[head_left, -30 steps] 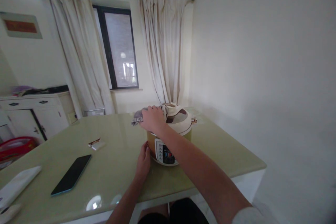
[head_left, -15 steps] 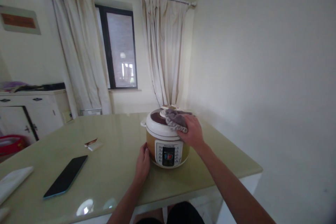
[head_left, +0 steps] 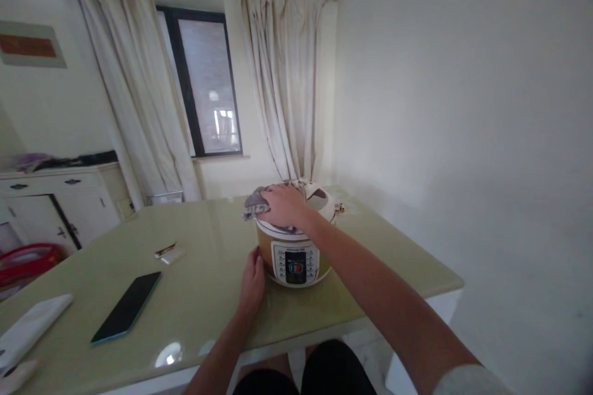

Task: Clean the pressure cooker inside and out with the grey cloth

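Note:
An electric pressure cooker [head_left: 296, 262] with a white lid, a gold-brown body and a front control panel stands on the greenish glossy table [head_left: 208, 296]. My right hand [head_left: 283, 205] lies over the left part of the lid, pressing a grey cloth [head_left: 256, 202] against it. The cloth bunches out past the lid's left edge, and the hand hides much of the lid. Low on the cooker's left side, my left hand [head_left: 254, 278] rests with its fingers against the body; some fingertips are hidden behind it.
A dark smartphone [head_left: 127, 307] lies left on the table, near a white flat object [head_left: 33, 328] and a small packet [head_left: 170, 253]. A wall [head_left: 463, 136] runs along the right. Curtains [head_left: 287, 86], a window and a white cabinet [head_left: 50, 197] are behind.
My right hand has swept the cloth leftward across the lid, from its right side to its left edge. My left hand stays at the cooker's side. The view has shifted slightly.

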The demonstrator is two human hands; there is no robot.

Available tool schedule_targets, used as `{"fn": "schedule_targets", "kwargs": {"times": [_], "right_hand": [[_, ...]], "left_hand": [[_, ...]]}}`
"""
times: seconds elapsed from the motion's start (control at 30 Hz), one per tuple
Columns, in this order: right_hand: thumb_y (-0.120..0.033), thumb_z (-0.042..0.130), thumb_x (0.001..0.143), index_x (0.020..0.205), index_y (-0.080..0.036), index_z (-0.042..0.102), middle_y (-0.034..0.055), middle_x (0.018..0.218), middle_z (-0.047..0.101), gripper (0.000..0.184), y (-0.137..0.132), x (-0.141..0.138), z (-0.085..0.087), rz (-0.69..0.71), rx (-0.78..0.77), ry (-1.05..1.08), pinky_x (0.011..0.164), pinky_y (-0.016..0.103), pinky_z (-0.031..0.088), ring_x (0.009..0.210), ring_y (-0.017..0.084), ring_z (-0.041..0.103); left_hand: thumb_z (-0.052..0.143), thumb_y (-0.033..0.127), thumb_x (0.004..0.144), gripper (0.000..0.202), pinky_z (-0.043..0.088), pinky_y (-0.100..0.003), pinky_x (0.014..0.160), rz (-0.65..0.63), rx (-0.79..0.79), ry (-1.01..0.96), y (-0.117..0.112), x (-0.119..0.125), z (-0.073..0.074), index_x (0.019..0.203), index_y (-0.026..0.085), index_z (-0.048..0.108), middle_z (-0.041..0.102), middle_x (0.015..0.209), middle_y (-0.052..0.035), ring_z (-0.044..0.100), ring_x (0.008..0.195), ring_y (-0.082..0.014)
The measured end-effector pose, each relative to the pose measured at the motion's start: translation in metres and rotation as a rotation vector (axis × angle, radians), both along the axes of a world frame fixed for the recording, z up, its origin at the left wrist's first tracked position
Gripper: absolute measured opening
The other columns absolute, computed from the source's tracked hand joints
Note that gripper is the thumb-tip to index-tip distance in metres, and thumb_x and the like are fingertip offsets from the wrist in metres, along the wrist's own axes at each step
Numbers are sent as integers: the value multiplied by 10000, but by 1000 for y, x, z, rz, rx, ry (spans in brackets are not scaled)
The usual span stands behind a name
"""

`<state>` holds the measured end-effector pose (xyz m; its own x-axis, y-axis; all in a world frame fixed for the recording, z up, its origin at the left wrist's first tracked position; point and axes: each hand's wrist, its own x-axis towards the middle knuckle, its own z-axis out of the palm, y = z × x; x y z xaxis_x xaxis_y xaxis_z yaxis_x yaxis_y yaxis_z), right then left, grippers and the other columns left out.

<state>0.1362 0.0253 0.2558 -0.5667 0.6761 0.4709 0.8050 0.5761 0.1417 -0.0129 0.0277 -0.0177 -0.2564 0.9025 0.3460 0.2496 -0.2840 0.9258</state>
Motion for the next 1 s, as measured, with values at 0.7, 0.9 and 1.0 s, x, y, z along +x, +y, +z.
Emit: {"fn": "schedule_targets", "kwargs": {"times": [0.7,0.9,1.0], "right_hand": [[-372,594,887,1380,-213,659,143,1409,702,522,-3,153,-106,-18,265,780,1139,561,486,1323,334,637],[-219,618,772,1521,-263,573,155,1739,303,751,-71,107,-192,49,390,591,1164,619,434,1531,410,419],[-260,659,754,1493,-282,608,148,1739,309,742,-68,110,-187,108,399,481,1154,624,431,1526,428,421]], "left_hand": [[398,458,1051,539,372,-513,1282,-24,-28,-36,-2,4,2,1484,160,517,599,1541,-175,557,1447,-282],[402,504,1051,551,378,-509,1277,-7,-20,-32,-4,3,4,1480,179,520,592,1553,-166,545,1465,-285],[407,516,1051,548,359,-516,1288,-13,-22,-28,-3,1,1,1471,186,529,594,1556,-158,538,1473,-286]]}}
